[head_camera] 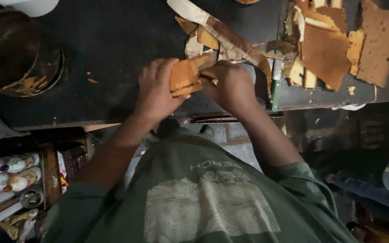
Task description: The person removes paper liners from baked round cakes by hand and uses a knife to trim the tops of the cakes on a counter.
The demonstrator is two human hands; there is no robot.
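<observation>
Both hands clamped on a slab of orange-brown cake at the near edge of the black counter.

Left hand [156, 90] and right hand [230, 85] pinch the cake piece [184, 75] from opposite sides, probably to keep it from crumbling. Beyond it lies a paper strip [223, 33]; browned trimmings [325, 49] are piled far right, and a round tin [19, 51], I think, sits far left.

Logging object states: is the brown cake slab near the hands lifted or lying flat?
Lifted. Both hands, left hand and right hand, grip the cake slab, tilted above the black table.
</observation>
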